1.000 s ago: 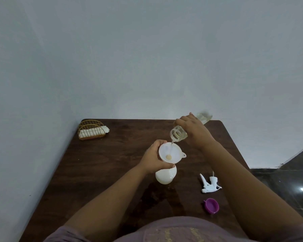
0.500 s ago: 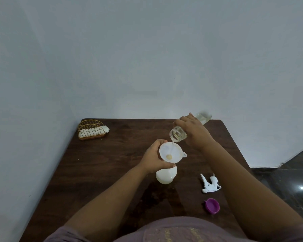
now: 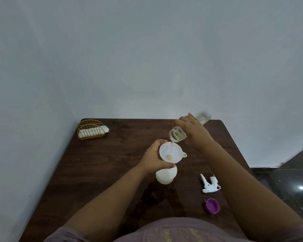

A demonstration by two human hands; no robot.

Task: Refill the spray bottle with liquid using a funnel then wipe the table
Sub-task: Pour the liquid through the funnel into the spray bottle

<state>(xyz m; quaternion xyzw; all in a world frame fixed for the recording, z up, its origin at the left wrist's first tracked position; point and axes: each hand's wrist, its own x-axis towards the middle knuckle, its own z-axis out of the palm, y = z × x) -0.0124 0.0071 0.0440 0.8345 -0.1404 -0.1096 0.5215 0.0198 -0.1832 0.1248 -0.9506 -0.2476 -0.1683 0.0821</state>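
Observation:
A white spray bottle (image 3: 165, 176) stands uncapped on the dark wooden table (image 3: 101, 168), with a white funnel (image 3: 171, 152) seated in its neck. My left hand (image 3: 154, 157) grips the funnel's rim from the left. My right hand (image 3: 193, 132) holds a clear bottle (image 3: 177, 135) tilted mouth-down over the funnel; a thin stream of clear liquid runs from its lip into the funnel. The bottle's far end is blurred behind my hand. The white trigger spray head (image 3: 210, 184) lies on the table to the right.
A purple cap (image 3: 212, 206) lies near the front right. A gold wire holder with white cloth (image 3: 91, 130) sits at the back left corner. A wet patch (image 3: 156, 198) darkens the wood in front of the spray bottle. Walls close the back and left; floor lies right.
The flow paused half a second ago with the clear bottle raised slightly; now it is tipped again and liquid runs into the funnel. My left hand has stayed on the funnel.

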